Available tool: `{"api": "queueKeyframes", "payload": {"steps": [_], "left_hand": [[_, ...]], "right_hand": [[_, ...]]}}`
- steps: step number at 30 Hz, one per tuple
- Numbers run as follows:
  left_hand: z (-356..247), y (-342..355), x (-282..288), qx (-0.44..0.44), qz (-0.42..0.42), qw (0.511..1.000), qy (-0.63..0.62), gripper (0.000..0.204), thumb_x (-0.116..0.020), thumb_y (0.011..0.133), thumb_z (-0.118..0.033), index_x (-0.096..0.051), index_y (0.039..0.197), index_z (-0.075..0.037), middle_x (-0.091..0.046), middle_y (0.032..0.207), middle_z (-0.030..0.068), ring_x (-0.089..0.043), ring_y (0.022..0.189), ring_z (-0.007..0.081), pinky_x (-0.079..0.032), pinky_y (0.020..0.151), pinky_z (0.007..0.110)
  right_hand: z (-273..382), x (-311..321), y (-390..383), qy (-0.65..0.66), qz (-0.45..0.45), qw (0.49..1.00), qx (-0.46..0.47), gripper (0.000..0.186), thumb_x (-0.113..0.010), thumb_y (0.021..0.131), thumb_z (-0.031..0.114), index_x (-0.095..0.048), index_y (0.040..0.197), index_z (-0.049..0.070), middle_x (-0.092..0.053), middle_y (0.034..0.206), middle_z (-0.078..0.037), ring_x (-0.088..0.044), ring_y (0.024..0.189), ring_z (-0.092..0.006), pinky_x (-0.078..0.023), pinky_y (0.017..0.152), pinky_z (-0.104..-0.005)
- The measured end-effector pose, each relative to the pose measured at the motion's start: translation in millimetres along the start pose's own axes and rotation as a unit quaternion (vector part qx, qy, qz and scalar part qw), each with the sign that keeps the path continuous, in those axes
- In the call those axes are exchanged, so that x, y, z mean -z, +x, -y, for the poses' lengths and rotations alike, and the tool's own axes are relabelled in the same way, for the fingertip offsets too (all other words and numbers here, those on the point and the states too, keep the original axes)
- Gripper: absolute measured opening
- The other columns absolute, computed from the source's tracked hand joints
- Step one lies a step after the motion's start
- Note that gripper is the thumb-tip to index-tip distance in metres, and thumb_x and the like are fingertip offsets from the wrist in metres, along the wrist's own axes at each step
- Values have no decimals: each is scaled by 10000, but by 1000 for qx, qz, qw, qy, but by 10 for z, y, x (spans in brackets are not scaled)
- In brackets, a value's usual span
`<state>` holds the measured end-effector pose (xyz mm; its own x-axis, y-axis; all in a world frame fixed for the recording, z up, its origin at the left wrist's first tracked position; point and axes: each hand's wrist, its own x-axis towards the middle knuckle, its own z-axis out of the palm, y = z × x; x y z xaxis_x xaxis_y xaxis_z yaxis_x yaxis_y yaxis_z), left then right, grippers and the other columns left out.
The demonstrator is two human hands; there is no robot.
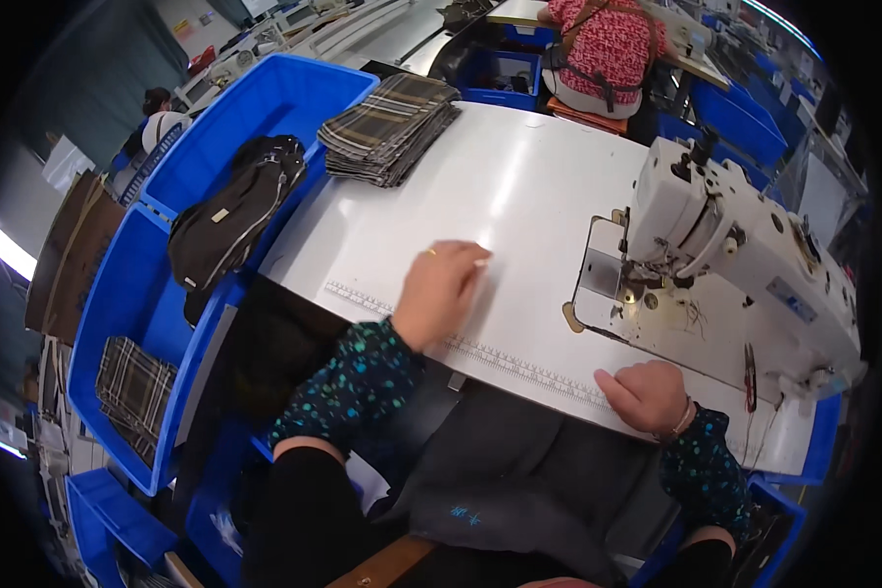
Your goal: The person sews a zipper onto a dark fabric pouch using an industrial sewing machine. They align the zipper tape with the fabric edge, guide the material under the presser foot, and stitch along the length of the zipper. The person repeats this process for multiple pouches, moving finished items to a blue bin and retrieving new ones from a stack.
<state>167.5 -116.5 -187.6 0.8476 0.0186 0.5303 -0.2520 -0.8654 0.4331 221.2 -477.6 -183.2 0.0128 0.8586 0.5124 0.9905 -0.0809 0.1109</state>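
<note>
Above the white table (519, 176) my left hand (439, 294) is half curled, with its fingers pressed together toward the right. A small pale spot shows at its fingertips, too small to name. My right hand (649, 397) is closed in a loose fist by the table's near edge, thumb pointing left, with nothing visible in it. Between the hands a printed ruler strip (529, 367) runs along that edge. To the right stands a white sewing machine (745, 245), with loose threads near its needle area. Red-handled snips (751, 377) lie beside its base, nearest my right hand.
A stack of plaid fabric pieces (387, 127) sits at the table's far left corner. Blue bins (132, 294) line the left side; a dark fabric item (227, 216) hangs over their rims, and folded plaid fabric (135, 387) lies inside one. A person in red (612, 49) sits beyond the table.
</note>
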Motion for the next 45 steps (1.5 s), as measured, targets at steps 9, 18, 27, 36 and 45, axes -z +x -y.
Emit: {"api": "queueKeyframes", "payload": {"steps": [9,18,27,36,45], "left_hand": [[2052,1264,781,144,-107,953,246,230,-630,1005,-212,-762,1102,-50,-760,1097,164,-702,1049,378,-546,890,474],[2284,1548,691,250,4,891,378,245,-696,973,-291,-735,1055,-64,-751,1085,162,-695,1079,371,-544,895,523],[348,786,-85,227,373,877,-202,312,-635,1046,-326,-685,1102,-23,-695,955,46,-648,863,132,-538,771,315],[102,368,10,90,169,974,-119,309,-732,966,-185,-662,1228,-35,-691,1172,145,-688,1019,242,-564,890,373],[1809,369,1503,301,-215,804,466,364,-791,880,-431,-732,1069,-126,-691,1182,83,-652,1135,321,-505,909,563]], "right_hand": [[-155,-409,324,95,-31,992,80,297,-734,782,95,-747,1078,81,-503,684,28,-527,525,-117,-404,446,-288],[-136,-431,244,123,-52,989,59,296,-753,766,101,-752,1062,84,-527,698,26,-525,523,-116,-391,437,-283],[-61,-329,449,129,-22,991,-17,417,-786,829,255,-726,1201,75,-686,1103,-85,-669,930,-234,-547,775,-368],[-123,-425,294,71,67,992,-78,540,-770,866,438,-709,1183,5,-709,1287,-154,-660,1184,-338,-505,1042,-502],[-98,-472,337,47,15,993,-104,487,-806,826,392,-726,1080,-16,-722,1174,-175,-686,1091,-352,-533,978,-486]]}}
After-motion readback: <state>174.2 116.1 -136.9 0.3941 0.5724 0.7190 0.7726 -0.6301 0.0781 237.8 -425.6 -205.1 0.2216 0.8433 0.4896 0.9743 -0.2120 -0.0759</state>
